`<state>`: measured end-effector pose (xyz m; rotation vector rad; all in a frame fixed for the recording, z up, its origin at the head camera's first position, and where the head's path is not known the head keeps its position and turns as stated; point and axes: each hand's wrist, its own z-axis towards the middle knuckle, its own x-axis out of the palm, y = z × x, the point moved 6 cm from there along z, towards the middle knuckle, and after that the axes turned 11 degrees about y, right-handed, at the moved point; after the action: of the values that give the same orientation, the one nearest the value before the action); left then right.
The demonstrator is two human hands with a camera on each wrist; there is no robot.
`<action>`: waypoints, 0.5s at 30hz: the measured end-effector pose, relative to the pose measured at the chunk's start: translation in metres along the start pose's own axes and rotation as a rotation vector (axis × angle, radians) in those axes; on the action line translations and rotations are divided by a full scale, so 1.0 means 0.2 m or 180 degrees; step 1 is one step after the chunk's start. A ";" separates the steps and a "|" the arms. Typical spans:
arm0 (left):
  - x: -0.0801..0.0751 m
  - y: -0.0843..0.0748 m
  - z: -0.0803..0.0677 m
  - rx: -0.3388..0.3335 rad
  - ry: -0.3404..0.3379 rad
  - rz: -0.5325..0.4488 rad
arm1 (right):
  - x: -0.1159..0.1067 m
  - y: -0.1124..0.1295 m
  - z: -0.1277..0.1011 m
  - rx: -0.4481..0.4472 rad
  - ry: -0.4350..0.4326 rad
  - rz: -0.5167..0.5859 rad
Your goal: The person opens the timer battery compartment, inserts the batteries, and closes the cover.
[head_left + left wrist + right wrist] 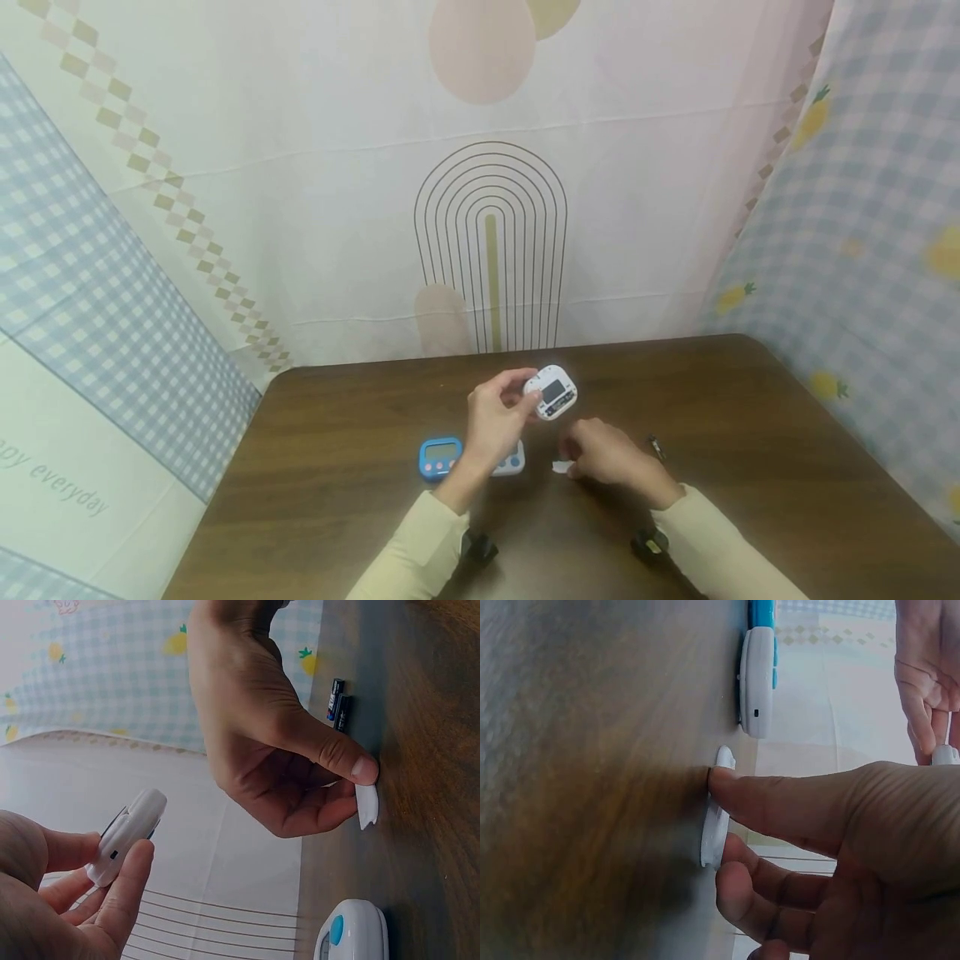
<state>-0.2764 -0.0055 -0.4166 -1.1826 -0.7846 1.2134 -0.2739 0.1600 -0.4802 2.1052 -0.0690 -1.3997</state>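
My left hand (525, 398) holds a small white timer (553, 392) lifted above the brown table (337, 467), its back facing the head camera. In the left wrist view the timer (127, 831) sits edge-on between thumb and fingers. To its right, my right hand (577, 462) is down at the tabletop, pinching a small white cover piece (561, 467) that lies there. The thumb (352, 761) presses on the cover (366, 804). In the right wrist view the thumb and a curled finger meet the cover (715, 817) at its edges.
A blue timer (439, 457) lies left of my left forearm. A white timer with blue buttons (512, 462) lies partly hidden behind it, also seen as the white timer (757, 671). Two dark batteries (657, 447) lie right of the right hand. Patterned cloth walls surround the table.
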 end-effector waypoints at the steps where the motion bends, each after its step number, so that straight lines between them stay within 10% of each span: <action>1: 0.00 0.00 0.00 0.0007 -0.0001 -0.0002 | 0.00 0.00 0.00 0.0003 0.0019 0.0008; 15: 0.01 0.00 0.00 -0.0081 0.0011 -0.0032 | 0.02 0.00 -0.01 -0.0104 0.0194 0.0064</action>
<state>-0.2751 -0.0045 -0.4161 -1.1998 -0.8046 1.1958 -0.2697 0.1592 -0.4824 2.1127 -0.0425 -1.3155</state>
